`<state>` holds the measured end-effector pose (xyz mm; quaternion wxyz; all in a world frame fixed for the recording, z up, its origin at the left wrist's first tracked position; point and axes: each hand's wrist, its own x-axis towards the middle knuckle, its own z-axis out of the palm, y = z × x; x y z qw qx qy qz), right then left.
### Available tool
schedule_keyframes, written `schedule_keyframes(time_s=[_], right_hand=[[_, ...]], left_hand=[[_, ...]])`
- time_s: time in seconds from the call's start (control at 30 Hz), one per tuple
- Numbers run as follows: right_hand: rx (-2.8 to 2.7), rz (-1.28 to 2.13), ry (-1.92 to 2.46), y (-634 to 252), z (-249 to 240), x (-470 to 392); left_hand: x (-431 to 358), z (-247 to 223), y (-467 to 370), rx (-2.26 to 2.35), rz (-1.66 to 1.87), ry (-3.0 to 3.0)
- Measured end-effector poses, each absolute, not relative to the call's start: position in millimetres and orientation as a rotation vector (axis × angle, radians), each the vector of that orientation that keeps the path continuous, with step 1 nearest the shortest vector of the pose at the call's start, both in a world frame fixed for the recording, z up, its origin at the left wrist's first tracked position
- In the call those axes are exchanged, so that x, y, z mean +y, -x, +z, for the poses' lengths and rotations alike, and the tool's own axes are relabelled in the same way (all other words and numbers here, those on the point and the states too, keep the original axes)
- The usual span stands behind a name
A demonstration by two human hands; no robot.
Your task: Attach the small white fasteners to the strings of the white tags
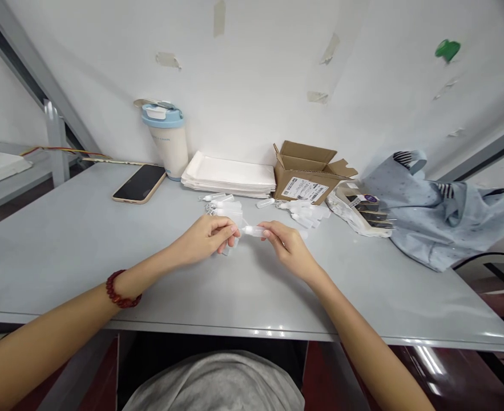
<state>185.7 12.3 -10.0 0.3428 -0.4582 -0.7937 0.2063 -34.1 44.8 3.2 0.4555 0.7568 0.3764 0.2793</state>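
My right hand [289,245] is closed on a small translucent white plastic tube [254,230], held level just above the table with its narrow end toward the left. At that narrow end my left hand [213,235] is closed in a pinch; whatever lies between its fingertips is too small to make out. Behind and partly under the left hand is a pile of similar tubes [230,209], some with small metal-looking loops. A second group of tubes [306,212] lies behind the right hand. One single tube [265,202] rests between the two groups.
White envelopes [234,174] are stacked against the wall, beside an open cardboard box [305,177]. Left of them stand a lidded cup [168,142] and a phone [140,184]. To the right lie a plastic-wrapped pack [365,211] and a light blue cloth bag [440,211].
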Motion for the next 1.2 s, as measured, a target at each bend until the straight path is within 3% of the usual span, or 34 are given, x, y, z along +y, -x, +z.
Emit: schedule_keyframes(time_s=[1.2], right_hand=[[-1.961,0.506,1.193,-175.2,-9.5,5.2]], left_hand=[[42.9,12.7,38.7,0.975,0.782,-1.9]])
